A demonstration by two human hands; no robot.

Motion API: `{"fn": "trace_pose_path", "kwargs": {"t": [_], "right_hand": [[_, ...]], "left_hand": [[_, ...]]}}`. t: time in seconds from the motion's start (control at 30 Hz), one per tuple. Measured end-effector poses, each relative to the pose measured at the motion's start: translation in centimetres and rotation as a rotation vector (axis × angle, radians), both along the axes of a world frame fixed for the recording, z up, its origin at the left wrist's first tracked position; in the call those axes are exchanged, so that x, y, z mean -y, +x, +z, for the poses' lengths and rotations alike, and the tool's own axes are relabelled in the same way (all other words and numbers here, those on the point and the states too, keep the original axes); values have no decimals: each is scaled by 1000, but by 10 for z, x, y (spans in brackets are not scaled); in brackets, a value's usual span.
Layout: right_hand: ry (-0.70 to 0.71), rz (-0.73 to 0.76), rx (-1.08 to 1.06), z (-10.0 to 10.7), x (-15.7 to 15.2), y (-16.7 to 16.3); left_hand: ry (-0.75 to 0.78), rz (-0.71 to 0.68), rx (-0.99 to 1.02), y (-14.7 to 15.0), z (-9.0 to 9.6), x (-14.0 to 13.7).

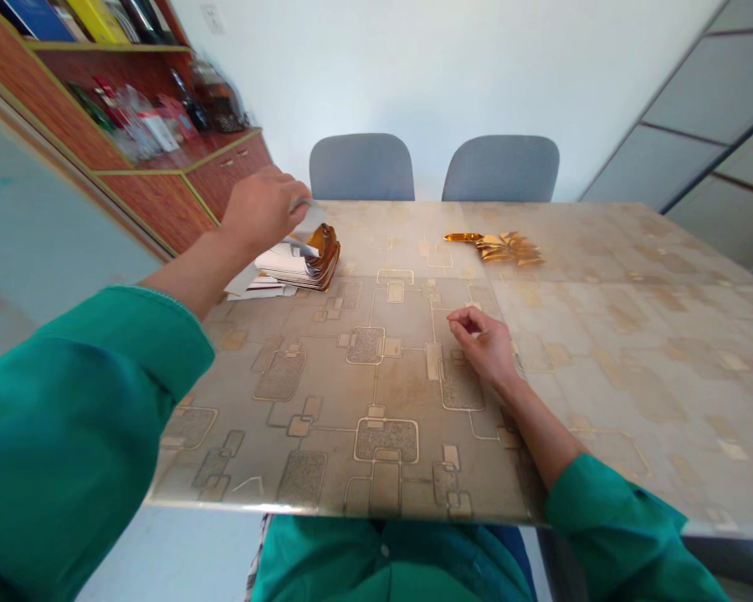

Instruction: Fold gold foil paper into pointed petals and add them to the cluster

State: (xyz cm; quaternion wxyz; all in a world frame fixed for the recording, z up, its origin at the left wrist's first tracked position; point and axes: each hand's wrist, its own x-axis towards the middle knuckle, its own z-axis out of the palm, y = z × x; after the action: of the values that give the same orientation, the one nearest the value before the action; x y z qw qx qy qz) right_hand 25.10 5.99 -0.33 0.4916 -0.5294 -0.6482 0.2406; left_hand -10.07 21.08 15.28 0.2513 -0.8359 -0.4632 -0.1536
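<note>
My left hand reaches to the far left of the table. Its fingers pinch the edge of a thin whitish sheet that lifts and curls above a stack of paper sheets. Shiny gold-brown surfaces show at the right side of that stack, which is bent upward. My right hand rests on the table near the middle, with its fingers loosely curled toward the thumb and nothing visible in them. Beyond it lie folded gold foil pieces, fanned out, with a narrow gold strip at their left end.
A patterned, glossy cloth covers the table. Two grey chairs stand at its far side against a white wall. At the left is a wooden cabinet with bottles and bags on its shelf.
</note>
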Motion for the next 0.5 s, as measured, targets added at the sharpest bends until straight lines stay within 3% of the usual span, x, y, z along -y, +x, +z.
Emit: {"fn": "trace_pose_path", "kwargs": {"t": [0.13, 0.3, 0.37, 0.5], "right_hand": [[-187, 213, -246, 10, 8, -6], [-487, 549, -533, 19, 19, -14], [-520, 510, -560, 16, 18, -15], [-457, 280, -601, 6, 8, -11]], "left_hand": [[127, -255, 56, 46, -18, 54], [83, -573, 78, 103, -76, 135], [64, -618, 117, 116, -99, 157], [-6, -655, 154, 127, -136, 177]]}}
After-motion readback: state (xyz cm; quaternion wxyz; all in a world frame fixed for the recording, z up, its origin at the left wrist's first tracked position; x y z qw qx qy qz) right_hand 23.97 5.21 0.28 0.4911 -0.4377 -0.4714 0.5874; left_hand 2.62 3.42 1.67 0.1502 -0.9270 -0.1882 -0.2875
